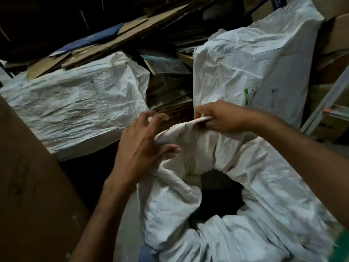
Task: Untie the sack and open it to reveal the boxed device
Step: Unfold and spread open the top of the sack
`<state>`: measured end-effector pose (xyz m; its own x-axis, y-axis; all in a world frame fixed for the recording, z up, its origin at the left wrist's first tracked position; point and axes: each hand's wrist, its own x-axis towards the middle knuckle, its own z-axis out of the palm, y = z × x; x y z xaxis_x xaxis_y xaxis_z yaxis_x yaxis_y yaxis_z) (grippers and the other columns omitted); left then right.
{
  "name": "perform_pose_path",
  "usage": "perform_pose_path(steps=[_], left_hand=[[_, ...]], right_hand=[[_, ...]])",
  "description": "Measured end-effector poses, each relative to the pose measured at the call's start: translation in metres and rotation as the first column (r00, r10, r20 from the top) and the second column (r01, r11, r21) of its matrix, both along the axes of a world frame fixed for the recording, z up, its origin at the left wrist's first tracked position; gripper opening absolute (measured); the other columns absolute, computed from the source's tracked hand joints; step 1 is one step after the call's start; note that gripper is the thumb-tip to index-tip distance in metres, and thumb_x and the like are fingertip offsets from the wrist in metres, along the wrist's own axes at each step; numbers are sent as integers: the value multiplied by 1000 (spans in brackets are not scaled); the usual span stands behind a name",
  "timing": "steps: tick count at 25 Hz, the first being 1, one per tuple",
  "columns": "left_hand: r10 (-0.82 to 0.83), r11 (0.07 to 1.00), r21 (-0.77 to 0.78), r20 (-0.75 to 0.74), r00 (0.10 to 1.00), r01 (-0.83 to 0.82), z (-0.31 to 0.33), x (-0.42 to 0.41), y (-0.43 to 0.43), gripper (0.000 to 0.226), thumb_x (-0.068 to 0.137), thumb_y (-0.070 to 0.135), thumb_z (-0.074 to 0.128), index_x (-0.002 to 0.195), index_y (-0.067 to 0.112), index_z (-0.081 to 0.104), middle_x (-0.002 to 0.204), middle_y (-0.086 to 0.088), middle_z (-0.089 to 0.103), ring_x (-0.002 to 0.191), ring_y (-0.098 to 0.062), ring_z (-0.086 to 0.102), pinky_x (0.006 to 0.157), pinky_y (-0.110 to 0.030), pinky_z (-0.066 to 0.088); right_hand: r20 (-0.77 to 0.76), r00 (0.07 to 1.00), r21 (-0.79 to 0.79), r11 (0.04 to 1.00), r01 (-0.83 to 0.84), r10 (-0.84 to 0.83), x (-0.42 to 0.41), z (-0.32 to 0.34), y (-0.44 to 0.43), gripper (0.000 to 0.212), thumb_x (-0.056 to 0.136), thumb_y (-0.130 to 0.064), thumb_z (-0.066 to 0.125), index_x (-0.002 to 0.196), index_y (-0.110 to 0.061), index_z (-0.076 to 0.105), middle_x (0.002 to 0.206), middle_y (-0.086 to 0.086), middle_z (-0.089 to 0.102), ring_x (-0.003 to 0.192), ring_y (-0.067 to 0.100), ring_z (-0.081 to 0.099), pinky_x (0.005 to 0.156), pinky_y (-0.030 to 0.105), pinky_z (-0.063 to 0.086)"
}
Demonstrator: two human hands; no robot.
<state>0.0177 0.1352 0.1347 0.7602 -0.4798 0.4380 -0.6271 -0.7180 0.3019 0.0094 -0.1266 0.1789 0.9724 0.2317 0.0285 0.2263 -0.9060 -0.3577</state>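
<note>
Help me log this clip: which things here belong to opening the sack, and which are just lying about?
In the job:
- sack, mouth partly open, dark inside
- right hand, gripping the sack's twisted edge
- left hand, fingers spread at the sack's edge

Lying about:
- flat white sack on the left
- upright white sack behind
- cardboard sheets
- brown box

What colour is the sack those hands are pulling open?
White, with a faintly woven, crinkled look; the sack shows best in the head view, the only one.
</note>
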Motion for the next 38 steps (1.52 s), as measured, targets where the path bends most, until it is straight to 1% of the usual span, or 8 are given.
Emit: perform_pose_path(steps=[7, 10, 15, 20, 24, 30, 34, 38], left_hand=[[-89, 972, -236, -347, 934, 5, -12, 29, -47, 35, 103, 51, 48, 87, 21, 59, 73, 3, 64, 72, -21, 63, 67, -40, 49], [-368, 781, -597, -677, 637, -183, -14, 49, -43, 24, 105, 34, 56, 97, 13, 66, 84, -8, 71, 76, -18, 67, 70, -37, 55], [-465, 749, -629, -722, 512, -206, -20, 54, -40, 26, 107, 28, 51, 116, 6, 62, 95, -7, 69, 80, -15, 68, 70, -28, 55], [-116, 990, -117, -323, 939, 82, -11, 38, -39, 75, 85, 85, 43, 135, 29, 46, 138, 5, 52, 125, -15, 54, 99, -42, 47], [-31, 921, 382, -131, 991, 79, 1, 2, -64, 97, 86, 72, 55, 161, 21, 19, 166, -1, 25, 149, -21, 32, 115, -46, 38], [-97, 990, -121, -189, 977, 75, -27, 20, -60, 31, 90, 19, 62, 120, 26, 61, 105, 5, 73, 97, -24, 69, 76, -39, 53], [-281, 954, -243, -506, 816, 178, -30, 47, -45, 41, 92, -5, 59, 125, 20, 63, 116, 4, 71, 112, -18, 68, 95, -40, 56], [-440, 897, -347, -758, 481, 275, -17, 67, -34, 29, 100, 12, 63, 128, 17, 62, 117, -2, 73, 109, -16, 70, 89, -31, 56]], right_hand=[[183, 973, -160, 972, 172, -142, 1, -2, 10, 36, 86, -58, 66, 113, -34, 62, 101, -11, 63, 96, 14, 57, 84, 39, 47], [447, 890, -297, 953, 55, 88, -28, -28, 19, 52, 92, -57, 51, 137, -31, 50, 130, -6, 56, 116, 15, 51, 101, 41, 39], [228, 969, -438, 899, 12, 98, -24, -45, -8, 80, 87, -76, 46, 155, -39, 28, 131, -7, 52, 119, 13, 49, 109, 44, 34], [189, 977, -422, 907, -8, 97, -15, -47, 2, 39, 96, -33, 58, 135, -33, 50, 109, -5, 58, 100, 20, 57, 88, 40, 45], [396, 917, -345, 933, 97, 51, -16, -43, 2, 32, 94, -21, 63, 125, -24, 62, 99, 0, 65, 87, 24, 63, 72, 38, 49], [634, 771, -282, 910, 304, -62, -40, -74, 13, 39, 99, -36, 56, 134, -22, 61, 146, 5, 54, 131, 28, 51, 108, 50, 36], [463, 885, -392, 885, 250, -45, -50, -87, 8, 94, 86, -77, 50, 156, -17, 36, 140, 5, 54, 123, 25, 53, 106, 49, 38], [391, 918, -366, 905, 218, -63, -33, -66, -3, 50, 86, -56, 62, 126, -27, 54, 97, -4, 64, 83, 23, 63, 74, 39, 45]])
